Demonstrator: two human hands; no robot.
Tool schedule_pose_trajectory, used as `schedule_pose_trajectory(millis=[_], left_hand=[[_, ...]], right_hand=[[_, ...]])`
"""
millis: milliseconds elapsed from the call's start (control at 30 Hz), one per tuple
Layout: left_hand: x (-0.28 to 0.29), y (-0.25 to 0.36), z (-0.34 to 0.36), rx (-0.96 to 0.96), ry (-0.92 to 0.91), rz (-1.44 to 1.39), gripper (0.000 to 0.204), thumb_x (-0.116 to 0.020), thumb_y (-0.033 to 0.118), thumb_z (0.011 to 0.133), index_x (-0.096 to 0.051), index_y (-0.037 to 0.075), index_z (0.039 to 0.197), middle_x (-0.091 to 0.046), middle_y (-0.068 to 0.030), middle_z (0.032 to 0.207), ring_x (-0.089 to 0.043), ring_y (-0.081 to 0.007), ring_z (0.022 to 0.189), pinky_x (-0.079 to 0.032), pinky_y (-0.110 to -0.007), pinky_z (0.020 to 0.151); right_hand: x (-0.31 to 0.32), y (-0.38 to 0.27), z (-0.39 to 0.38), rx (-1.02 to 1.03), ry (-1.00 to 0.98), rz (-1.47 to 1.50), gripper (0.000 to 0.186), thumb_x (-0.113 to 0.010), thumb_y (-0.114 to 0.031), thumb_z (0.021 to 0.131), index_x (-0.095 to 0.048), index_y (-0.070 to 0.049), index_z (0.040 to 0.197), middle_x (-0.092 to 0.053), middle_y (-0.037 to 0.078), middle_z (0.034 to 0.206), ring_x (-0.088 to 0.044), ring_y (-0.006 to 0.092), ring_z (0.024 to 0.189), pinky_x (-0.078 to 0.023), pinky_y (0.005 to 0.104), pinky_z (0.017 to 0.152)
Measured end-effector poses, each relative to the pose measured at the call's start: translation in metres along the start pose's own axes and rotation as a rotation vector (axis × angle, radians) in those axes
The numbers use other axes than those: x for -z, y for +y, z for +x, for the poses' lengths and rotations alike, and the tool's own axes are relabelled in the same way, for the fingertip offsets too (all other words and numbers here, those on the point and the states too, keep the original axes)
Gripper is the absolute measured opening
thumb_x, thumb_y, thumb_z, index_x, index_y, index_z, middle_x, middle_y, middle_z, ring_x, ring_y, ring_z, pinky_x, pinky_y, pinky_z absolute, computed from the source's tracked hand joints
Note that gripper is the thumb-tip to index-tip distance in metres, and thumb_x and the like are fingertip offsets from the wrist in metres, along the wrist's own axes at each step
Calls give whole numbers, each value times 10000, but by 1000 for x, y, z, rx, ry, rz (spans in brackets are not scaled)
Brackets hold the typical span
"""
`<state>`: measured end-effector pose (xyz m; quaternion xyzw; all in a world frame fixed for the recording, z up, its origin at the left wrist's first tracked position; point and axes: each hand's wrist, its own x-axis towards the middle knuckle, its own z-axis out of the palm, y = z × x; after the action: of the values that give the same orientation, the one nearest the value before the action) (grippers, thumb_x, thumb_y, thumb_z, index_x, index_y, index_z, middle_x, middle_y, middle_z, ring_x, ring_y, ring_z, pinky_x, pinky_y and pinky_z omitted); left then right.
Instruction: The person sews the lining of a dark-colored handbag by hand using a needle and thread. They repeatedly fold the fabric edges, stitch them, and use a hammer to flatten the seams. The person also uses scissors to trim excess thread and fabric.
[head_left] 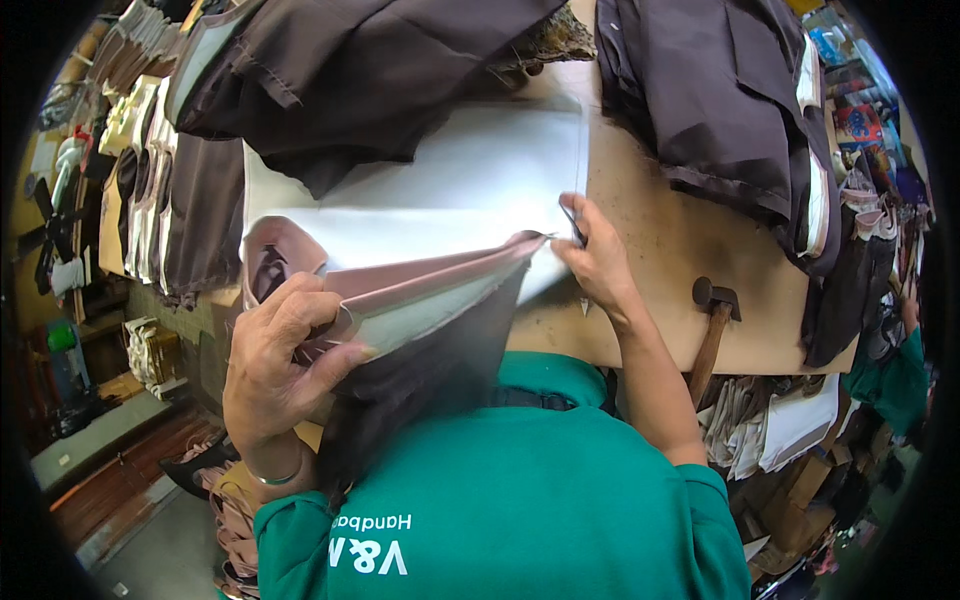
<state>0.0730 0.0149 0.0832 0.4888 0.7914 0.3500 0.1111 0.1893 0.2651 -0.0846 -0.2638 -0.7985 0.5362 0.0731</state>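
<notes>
My left hand [285, 350] grips the pink-trimmed edge of a dark brown fabric piece [430, 350], which looks like a bag lining. Pink strips and a pale green band [420, 318] run along its upper edge. The band stretches across to my right hand [595, 250], whose fingers are closed at the far corner of the piece. A dark-handled tool [572, 218], seemingly small scissors, is also in my right hand, mostly hidden by the fingers. The lower part of the fabric hangs blurred against my green top. Under it lies a white sheet [500, 150].
Dark fabric piles lie at the far left [330, 80] and far right [710, 110] of the tan tabletop [680, 240]. A hammer [712, 325] rests near the front right edge. Stacked pieces [760, 425] sit beneath the table. Another person's green sleeve [890, 380] shows at right.
</notes>
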Motion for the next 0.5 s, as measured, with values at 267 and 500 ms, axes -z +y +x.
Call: schedule_pose_trajectory(millis=[267, 500], left_hand=[[-22, -3, 27, 50, -222, -150, 279, -722, 57, 624, -548, -5, 834, -539, -95, 721, -539, -213, 592, -432, -275, 528], [-56, -4, 63, -27, -261, -293, 246, -698, 46, 657, -544, 6, 845, -534, -90, 717, -531, -212, 596, -412, -281, 533]], right_hand=[[64, 17, -86, -254, -288, -47, 376, -576, -114, 794, -519, 6, 1146, -549, 60, 694, -469, 124, 617, -421, 264, 629], [66, -14, -65, -261, -38, 780, 428, -592, -318, 824, -553, -12, 1121, -514, -58, 662, -354, 6, 541, -258, 147, 466]])
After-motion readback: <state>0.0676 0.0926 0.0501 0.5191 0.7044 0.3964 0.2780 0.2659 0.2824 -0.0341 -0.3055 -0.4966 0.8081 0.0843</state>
